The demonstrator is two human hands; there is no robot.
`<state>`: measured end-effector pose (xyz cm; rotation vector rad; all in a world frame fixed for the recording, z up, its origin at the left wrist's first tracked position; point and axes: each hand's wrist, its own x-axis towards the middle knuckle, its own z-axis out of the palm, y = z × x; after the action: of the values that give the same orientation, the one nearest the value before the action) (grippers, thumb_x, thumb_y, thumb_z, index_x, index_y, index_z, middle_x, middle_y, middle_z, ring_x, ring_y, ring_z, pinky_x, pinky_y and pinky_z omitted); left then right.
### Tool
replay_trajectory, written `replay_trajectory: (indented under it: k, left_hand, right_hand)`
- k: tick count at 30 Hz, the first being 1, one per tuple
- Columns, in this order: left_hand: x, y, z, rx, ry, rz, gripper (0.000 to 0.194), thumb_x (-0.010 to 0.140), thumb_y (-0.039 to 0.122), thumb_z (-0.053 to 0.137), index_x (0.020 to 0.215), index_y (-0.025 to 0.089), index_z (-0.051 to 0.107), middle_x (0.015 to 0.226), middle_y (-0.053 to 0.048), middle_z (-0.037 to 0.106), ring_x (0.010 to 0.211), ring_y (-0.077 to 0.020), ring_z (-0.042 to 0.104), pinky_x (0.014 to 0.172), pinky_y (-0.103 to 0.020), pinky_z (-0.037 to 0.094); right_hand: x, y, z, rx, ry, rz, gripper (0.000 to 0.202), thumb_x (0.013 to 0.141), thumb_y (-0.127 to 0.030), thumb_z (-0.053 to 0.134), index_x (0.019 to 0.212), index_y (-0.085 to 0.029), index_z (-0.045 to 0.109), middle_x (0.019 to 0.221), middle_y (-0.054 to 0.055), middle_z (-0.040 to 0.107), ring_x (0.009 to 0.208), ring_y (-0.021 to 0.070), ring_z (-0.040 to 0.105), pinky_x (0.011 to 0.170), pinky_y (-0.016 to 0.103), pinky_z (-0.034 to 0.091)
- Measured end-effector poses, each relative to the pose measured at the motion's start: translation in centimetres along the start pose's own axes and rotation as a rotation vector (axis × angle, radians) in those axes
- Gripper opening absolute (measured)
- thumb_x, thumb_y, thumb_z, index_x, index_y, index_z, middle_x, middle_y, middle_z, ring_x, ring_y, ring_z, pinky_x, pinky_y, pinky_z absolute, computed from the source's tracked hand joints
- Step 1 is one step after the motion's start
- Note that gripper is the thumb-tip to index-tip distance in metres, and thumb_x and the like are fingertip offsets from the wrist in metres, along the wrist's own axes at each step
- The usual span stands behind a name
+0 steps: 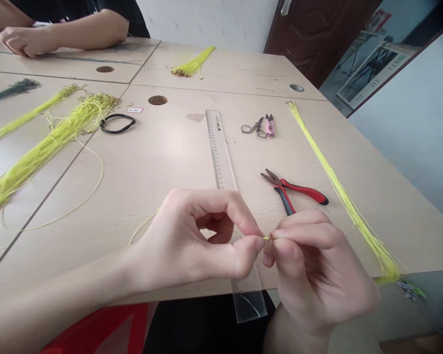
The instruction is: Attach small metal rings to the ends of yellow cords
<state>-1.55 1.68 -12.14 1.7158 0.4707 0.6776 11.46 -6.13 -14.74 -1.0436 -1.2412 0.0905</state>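
Observation:
Above the table's front edge, my left hand (203, 246) pinches a thin yellow cord (267, 239) between thumb and forefinger. My right hand (317, 265) meets it fingertip to fingertip, pinching the same cord's end, where a small dark or metallic bit shows; its kind is too small to tell. Part of the cord passes through my left palm and trails onto the table. Beneath both hands lies a clear ruler (221, 147), its near end jutting past the edge. Pliers (284, 187) with red and black handles rest just beyond my right hand, jaws apart.
Bundles of yellow cord lie at left (40, 152), at the back (195, 63) and at right (328, 172). Small scissors (256, 129) and pink thread snips (269, 126) sit beyond the pliers. A black band (118, 124) is left of centre. Across the table rests another person's forearm (84, 32).

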Motion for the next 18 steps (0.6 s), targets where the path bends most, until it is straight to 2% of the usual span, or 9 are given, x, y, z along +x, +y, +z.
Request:
replay_trajectory:
  k: [18]
  left_hand:
    - [0.13,0.02,-0.07,-0.008,-0.015,-0.022,0.012,0.077,0.011,0.06,0.07,0.02,0.057,0.067,0.002,0.063,0.057,-0.0108,0.054,0.044,-0.022,0.035]
  right_hand:
    - [-0.1,0.05,-0.18,-0.002,-0.025,0.04,0.016,0.075,0.001,0.057,0.076,-0.014,0.062,0.059,-0.001,0.055,0.057,0.0112,0.05,0.047,0.027,0.037]
